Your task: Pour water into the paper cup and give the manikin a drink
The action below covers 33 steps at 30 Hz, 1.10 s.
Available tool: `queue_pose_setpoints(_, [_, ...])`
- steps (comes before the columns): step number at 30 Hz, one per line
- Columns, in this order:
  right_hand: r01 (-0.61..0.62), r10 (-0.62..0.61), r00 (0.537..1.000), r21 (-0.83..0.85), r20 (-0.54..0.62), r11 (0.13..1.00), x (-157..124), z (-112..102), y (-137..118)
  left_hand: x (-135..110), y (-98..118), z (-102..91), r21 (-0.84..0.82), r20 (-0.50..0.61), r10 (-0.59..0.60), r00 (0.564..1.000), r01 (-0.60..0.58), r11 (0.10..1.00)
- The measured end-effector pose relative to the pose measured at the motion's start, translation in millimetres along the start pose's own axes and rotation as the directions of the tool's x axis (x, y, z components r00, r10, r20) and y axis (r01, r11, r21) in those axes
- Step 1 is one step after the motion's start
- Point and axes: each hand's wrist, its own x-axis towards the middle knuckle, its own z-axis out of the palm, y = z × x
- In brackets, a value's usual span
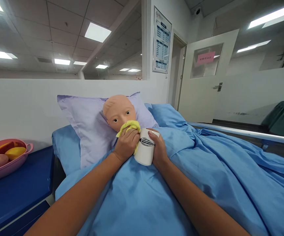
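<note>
Across manikin's (pixel 119 109) mouth, cloth (pixel 129 125) in left grip (pixel 127 144), mug (pixel 142 155) in right grip (pixel 160 147), bedside basin (pixel 12 168)

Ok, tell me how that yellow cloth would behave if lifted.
The yellow cloth is probably floppy: it bunches in folds at the left hand. Part of it hangs beside the white mug, so it would likely drape. Its matte, textured-looking surface suggests little slipping.
</note>
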Motion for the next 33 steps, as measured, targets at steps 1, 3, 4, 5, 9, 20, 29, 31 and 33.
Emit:
queue_pose_setpoints(1, [-0.003, 0.003, 1.000, 0.000, 0.006, 1.000, 0, 0, 0, -1, 1, -0.2, -0.004, -0.001, -0.009, 1.000, 0.009, 1.000])
queue_pose_setpoints(3, [-0.009, 0.009, 1.000, -0.002, 0.019, 1.000, 0, 0, 0, -2, 2, -0.8, -0.010, 0.000, -0.027, 1.000, 0.027, 1.000])
queue_pose_setpoints(4, [-0.012, 0.013, 1.000, -0.005, 0.023, 1.000, 0, 0, 0, -3, 3, -1.1, -0.010, 0.002, -0.034, 0.999, 0.034, 0.999])
queue_pose_setpoints(5, [-0.015, 0.015, 1.000, -0.010, 0.024, 1.000, 0, 0, 0, -4, 4, -1.4, -0.011, 0.004, -0.040, 0.999, 0.040, 0.999])
queue_pose_setpoints(9, [-0.024, 0.024, 0.999, -0.038, 0.023, 0.999, -2, -1, -1, -7, 5, -3.2, -0.021, 0.004, -0.058, 0.998, 0.058, 0.998])
queue_pose_setpoints(20, [-0.105, 0.117, 0.977, -0.074, 0.178, 0.992, -7, 2, -4, -42, 19, -17.3, -0.113, 0.043, -0.217, 0.975, 0.221, 0.969])
queue_pose_setpoints(29, [-0.127, 0.155, 0.931, -0.106, 0.329, 0.986, -15, 6, -2, -100, 28, -54.5, -0.335, 0.101, -0.460, 0.882, 0.465, 0.819])
queue_pose_setpoints(31, [-0.136, 0.170, 0.920, -0.117, 0.353, 0.984, -16, 6, -2, -102, 28, -55.9, -0.341, 0.115, -0.484, 0.868, 0.492, 0.801])
queue_pose_setpoints(33, [-0.144, 0.180, 0.907, -0.122, 0.381, 0.982, -16, 6, -1, -100, 28, -56.0, -0.343, 0.122, -0.490, 0.863, 0.500, 0.795])
